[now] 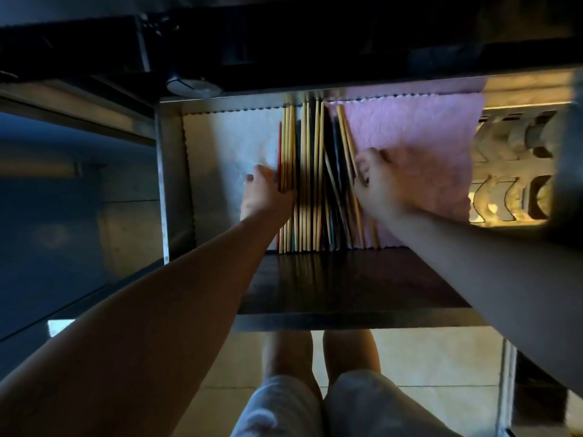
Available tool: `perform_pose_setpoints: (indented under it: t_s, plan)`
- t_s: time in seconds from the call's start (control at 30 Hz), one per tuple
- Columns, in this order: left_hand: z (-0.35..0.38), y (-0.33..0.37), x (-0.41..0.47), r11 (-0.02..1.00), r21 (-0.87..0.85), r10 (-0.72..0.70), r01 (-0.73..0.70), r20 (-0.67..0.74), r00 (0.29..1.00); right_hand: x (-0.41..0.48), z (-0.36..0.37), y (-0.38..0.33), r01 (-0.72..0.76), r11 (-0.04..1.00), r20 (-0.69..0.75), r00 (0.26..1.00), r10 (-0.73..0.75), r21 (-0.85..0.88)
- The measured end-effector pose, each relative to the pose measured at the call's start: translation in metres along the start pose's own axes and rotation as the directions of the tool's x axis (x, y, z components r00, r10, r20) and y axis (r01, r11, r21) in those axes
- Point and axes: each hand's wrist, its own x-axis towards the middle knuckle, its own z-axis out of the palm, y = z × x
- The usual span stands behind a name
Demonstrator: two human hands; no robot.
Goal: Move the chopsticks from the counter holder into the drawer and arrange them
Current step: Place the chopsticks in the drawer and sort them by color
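Head view only: drawer [172, 184] pulled open, metal walls, floor lined w/ white liner [227, 146] on left and pink liner [419, 137] on right. Chopsticks [307, 171] lie in a bundle mid-drawer, running near-to-far; mostly pale wood, some dark ones, one red stick on the left edge. Left group sits parallel; right group splays, a few crossing diagonally. Left hand [263, 192] lies flat against left side of bundle, fingers extended, not gripping anything. Right hand [377, 179] is on the splayed sticks at right, fingers curled over them; real pinch or just pressing, can't tell, motion blur. Counter holder not made out; the worktop above is too dark. Compartment at far right of drawer holds pale curved items, prob. spoons, blurred. Judgement: transfer looks done, arranging in progress. To do it well: keep left hand as a fixed stop, sweep right hand inward to roll the crossed sticks parallel, then butt near ends against the drawer's near wall so tips align. Press lightly or sticks ride over each other.
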Motion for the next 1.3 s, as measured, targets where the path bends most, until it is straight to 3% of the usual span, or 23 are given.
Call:
perform_pose_setpoints:
  t_s: [0.1,0.17,0.53,0.73,0.9,1.3]
  plan:
    - [0.005,-0.002,0.007,0.998,0.061,0.027,-0.029,0.02,0.999,-0.006,0.001,-0.007,0.208,0.976,0.136,0.971,-0.196,-0.073]
    - [0.009,-0.004,0.011,0.997,0.06,0.04,-0.042,0.026,0.999,-0.007,0.001,-0.01,0.246,0.963,0.198,0.955,-0.221,-0.108]
    - [0.005,-0.01,0.016,0.998,0.056,0.009,-0.011,0.036,0.999,-0.006,0.013,0.002,0.109,0.969,0.241,0.969,-0.054,-0.221]
    - [0.007,-0.009,0.012,0.998,0.048,-0.036,0.037,-0.038,0.999,-0.007,0.019,0.003,0.051,0.975,0.162,0.987,-0.016,-0.217]
    - [0.012,-0.006,0.005,0.999,0.025,-0.033,0.035,-0.049,0.998,-0.007,0.011,0.008,0.04,0.926,0.163,0.986,0.024,-0.376]
    - [0.012,-0.006,0.001,0.997,-0.03,-0.077,0.076,-0.035,0.996,-0.015,0.009,0.001,-0.023,0.95,0.123,0.99,0.065,-0.313]
